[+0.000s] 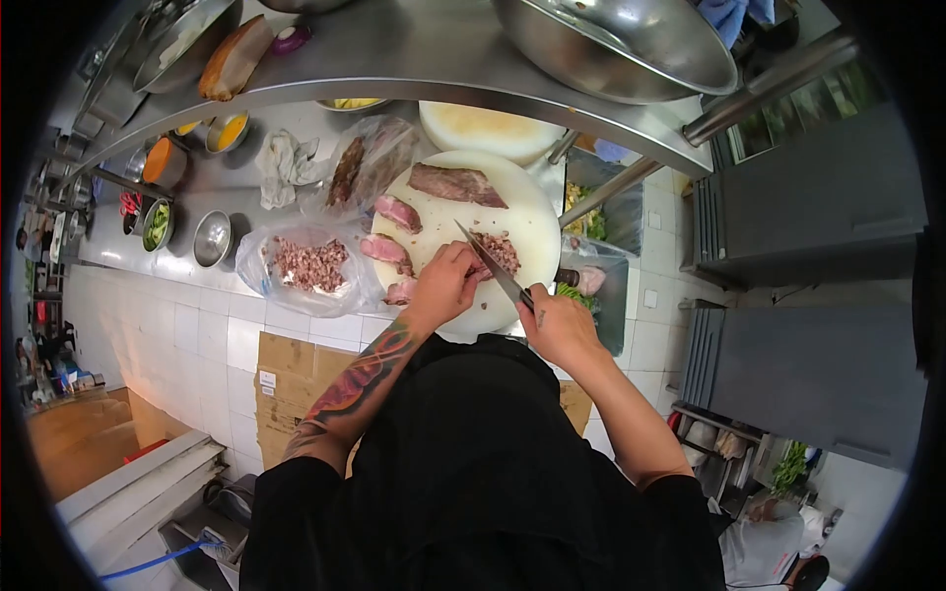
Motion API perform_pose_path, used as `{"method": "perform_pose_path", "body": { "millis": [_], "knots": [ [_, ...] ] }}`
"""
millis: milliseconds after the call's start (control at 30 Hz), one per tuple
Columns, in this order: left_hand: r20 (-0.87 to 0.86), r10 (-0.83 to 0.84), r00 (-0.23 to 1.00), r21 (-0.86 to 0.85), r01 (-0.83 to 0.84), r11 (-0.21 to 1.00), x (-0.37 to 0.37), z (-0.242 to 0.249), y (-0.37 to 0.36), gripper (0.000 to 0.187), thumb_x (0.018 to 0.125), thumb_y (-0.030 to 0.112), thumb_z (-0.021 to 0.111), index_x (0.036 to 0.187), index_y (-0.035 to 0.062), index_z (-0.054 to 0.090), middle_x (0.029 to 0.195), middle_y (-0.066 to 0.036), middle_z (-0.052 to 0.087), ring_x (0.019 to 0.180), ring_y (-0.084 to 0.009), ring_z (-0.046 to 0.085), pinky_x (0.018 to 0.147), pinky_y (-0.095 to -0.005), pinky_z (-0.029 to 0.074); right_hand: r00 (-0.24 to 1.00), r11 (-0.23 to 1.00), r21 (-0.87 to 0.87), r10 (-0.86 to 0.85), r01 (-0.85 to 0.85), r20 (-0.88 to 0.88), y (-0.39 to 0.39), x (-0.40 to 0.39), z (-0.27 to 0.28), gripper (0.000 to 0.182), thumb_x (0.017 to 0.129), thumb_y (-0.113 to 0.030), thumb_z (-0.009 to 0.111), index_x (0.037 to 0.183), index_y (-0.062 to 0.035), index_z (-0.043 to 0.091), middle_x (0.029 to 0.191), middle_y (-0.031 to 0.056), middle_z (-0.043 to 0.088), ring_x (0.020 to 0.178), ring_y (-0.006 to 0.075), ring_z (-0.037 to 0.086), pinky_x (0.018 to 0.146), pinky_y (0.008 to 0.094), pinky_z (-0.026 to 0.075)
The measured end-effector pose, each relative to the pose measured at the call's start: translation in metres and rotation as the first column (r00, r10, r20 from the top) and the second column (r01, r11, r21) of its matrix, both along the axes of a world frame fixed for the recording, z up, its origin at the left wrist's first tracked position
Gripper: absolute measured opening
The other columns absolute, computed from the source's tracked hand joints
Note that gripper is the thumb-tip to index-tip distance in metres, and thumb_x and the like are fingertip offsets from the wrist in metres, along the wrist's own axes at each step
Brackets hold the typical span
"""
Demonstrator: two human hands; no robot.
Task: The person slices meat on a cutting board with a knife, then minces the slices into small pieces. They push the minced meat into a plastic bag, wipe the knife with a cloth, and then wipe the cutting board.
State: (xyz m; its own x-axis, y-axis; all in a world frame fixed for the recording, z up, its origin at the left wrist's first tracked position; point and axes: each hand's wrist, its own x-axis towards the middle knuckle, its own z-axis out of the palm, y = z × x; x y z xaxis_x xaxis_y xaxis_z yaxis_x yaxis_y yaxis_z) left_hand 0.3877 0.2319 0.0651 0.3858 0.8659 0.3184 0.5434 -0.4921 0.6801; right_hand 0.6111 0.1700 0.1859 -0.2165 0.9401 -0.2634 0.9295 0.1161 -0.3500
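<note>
Fingers of our left hand (445, 283) curl down onto a small heap of chopped meat (499, 250) at the middle of the frame, pressing on it rather than closing around it. Our right hand (558, 325), just right of centre, is clenched around the handle of one knife (493, 266). Its blade runs up and left from that fist, and the tip lies beside the heap, close to our left knuckles.

We work on one round white board (512, 202) at centre frame. On it we count one large dark slab (456, 184) near the board's top edge and three pinkish chunks (397, 213) down its left side, the lowest one partly hidden by our left hand. A second, paler round board (490, 128) shows partly behind the first, under a shelf (414, 49).

Left of the board sits one clear bag of chopped meat (307, 264), open at the top. Above it lies a second bag (365, 167) holding dark strips, and beside that one crumpled cloth (286, 163).

In the upper left we count one empty steel bowl (212, 237), one bowl of greens (156, 225) and two tubs (164, 161) with orange contents. At the top of the frame the shelf carries one big steel bowl (621, 39).

A tattoo covers our left forearm, and our sleeves are black.
</note>
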Motion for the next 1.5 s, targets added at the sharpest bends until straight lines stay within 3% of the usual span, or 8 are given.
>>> {"method": "perform_pose_path", "body": {
  "millis": [300,400,667,800,1000,1167,1333,1500],
  "knots": [
    [-0.046,0.074,0.996,0.021,-0.073,0.997,0.008,-0.002,-0.001,0.020,0.082,0.001,0.074,0.102,0.0037,0.068,0.105,-0.012,0.065,0.101,-0.0355,0.066,0.085,-0.0465,0.058,0.988,0.990,-0.126,0.081,-0.065,0.129,0.008,-0.011,0.028,0.031,0.108,-0.027,0.060,0.107,0.0045,0.064,0.086,0.0262,0.076,0.083,0.0456,0.077,0.078,0.0561,0.060],
    [-0.015,0.073,0.997,0.033,-0.073,0.997,0.006,-0.004,-0.001,0.017,0.083,0.001,0.073,0.099,0.0035,0.068,0.104,-0.012,0.066,0.099,-0.0360,0.066,0.084,-0.0465,0.058,0.994,0.998,-0.064,0.026,-0.019,0.102,0.024,-0.018,-0.044,0.035,0.109,-0.031,0.061,0.112,0.0032,0.063,0.086,0.0264,0.076,0.085,0.0473,0.076,0.078,0.0582,0.059],
    [0.094,0.068,0.993,0.026,-0.071,0.997,0.001,-0.002,-0.003,0.020,0.083,0.000,0.078,0.102,0.0036,0.072,0.105,-0.012,0.067,0.103,-0.0366,0.068,0.088,-0.0478,0.058,0.989,0.991,-0.126,0.053,-0.036,0.141,0.036,-0.019,0.008,0.035,0.109,-0.032,0.061,0.111,0.0027,0.065,0.093,0.0267,0.077,0.092,0.0466,0.077,0.083,0.0579,0.060],
    [0.025,0.059,0.998,-0.006,-0.059,0.998,0.000,-0.002,-0.003,0.018,0.083,0.000,0.078,0.100,0.0040,0.072,0.104,-0.011,0.068,0.102,-0.0368,0.068,0.089,-0.0476,0.057,0.979,0.978,-0.195,0.112,-0.078,0.170,0.023,-0.013,0.025,0.034,0.109,-0.030,0.060,0.108,0.0033,0.066,0.096,0.0265,0.078,0.092,0.0452,0.078,0.085,0.0573,0.060],
    [-0.024,0.059,0.998,-0.052,-0.060,0.997,0.001,-0.009,-0.001,0.015,0.085,0.000,0.077,0.098,0.0035,0.071,0.104,-0.012,0.067,0.102,-0.0370,0.067,0.088,-0.0472,0.057,0.991,0.991,-0.129,0.042,-0.025,0.127,0.041,-0.023,-0.035,0.034,0.108,-0.033,0.063,0.111,0.0010,0.066,0.094,0.0244,0.078,0.092,0.0463,0.076,0.083,0.0574,0.060],
    [0.077,0.056,0.996,-0.009,-0.055,0.998,-0.001,-0.001,-0.006,0.015,0.085,0.000,0.078,0.099,0.0035,0.072,0.105,-0.013,0.068,0.104,-0.0366,0.068,0.088,-0.0468,0.057,0.992,0.987,-0.161,0.040,-0.021,0.121,0.039,-0.017,-0.003,0.035,0.108,-0.033,0.063,0.112,0.0010,0.066,0.094,0.0256,0.077,0.093,0.0465,0.076,0.085,0.0569,0.060],
    [0.055,0.060,0.997,-0.034,-0.058,0.998,-0.003,-0.003,-0.006,0.016,0.084,-0.001,0.079,0.097,0.0041,0.073,0.103,-0.013,0.069,0.102,-0.0370,0.069,0.088,-0.0471,0.058,0.976,0.970,-0.223,0.133,-0.093,0.172,0.027,-0.017,0.021,0.032,0.108,-0.029,0.061,0.113,0.0025,0.066,0.096,0.0257,0.078,0.095,0.0436,0.078,0.085,0.0548,0.061],
    [0.018,0.051,0.999,-0.033,-0.050,0.998,-0.005,-0.015,-0.006,0.015,0.083,-0.002,0.078,0.096,0.0044,0.073,0.103,-0.012,0.070,0.100,-0.0373,0.069,0.087,-0.0469,0.058,0.984,0.983,-0.180,0.069,-0.039,0.163,0.044,-0.030,-0.023,0.034,0.108,-0.030,0.061,0.116,0.0031,0.067,0.099,0.0255,0.078,0.097,0.0432,0.078,0.087,0.0543,0.061]
  ]
}}
